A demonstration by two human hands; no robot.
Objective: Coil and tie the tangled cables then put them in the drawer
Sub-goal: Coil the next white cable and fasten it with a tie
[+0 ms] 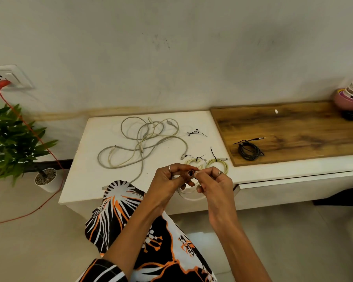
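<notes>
Head view: my left hand [171,178] and right hand [212,180] pinch a tie around a white coil [189,193]; tangled cables [143,139] at eleven o'clock likely come next.

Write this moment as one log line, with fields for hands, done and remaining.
hands: left hand and right hand hold white cable coil | done: two yellowish coils, black coil tied | remaining: tangled grey cables

L hand [169,177]: raised in front of body, fingers curled, thumb + forefinger pinching; ring on one finger
R hand [213,180]: level w/ left, fingertips meeting it, curled in a pinch; ring on one finger
Forearms: both bare, angled up + inward
</notes>
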